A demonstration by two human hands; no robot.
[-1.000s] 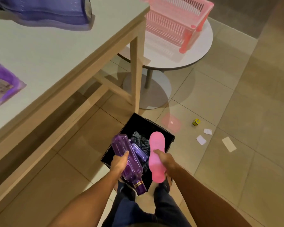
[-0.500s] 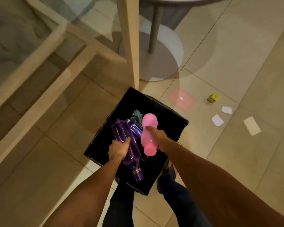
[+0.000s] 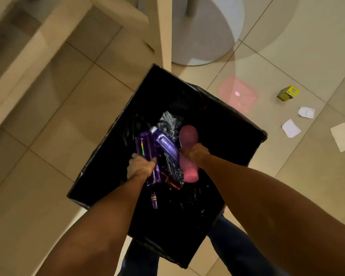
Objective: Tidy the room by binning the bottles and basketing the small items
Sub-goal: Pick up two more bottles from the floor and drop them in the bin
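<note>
A black bin [image 3: 239, 124] lined with a black bag stands on the tiled floor below me. Both my arms reach down into it. My left hand [image 3: 140, 166] grips a clear purple bottle [image 3: 145, 145] by its body, its capped neck pointing back toward me. My right hand [image 3: 194, 154] grips a pink bottle [image 3: 187, 136] around its middle. Another purple bottle [image 3: 166, 146] lies in the bin between the two. Part of each held bottle is hidden by my fingers.
A wooden table leg [image 3: 163, 30] stands at the bin's far corner, beside a round table's grey base [image 3: 205, 36]. To the right on the floor lie a small yellow box [image 3: 287, 93] and three white paper scraps [image 3: 291, 128]. My legs are under the bin's near edge.
Both hands have gone lower into the bin with their bottles. My head has tilted down, so the tabletop and the pink basket have left the view.
</note>
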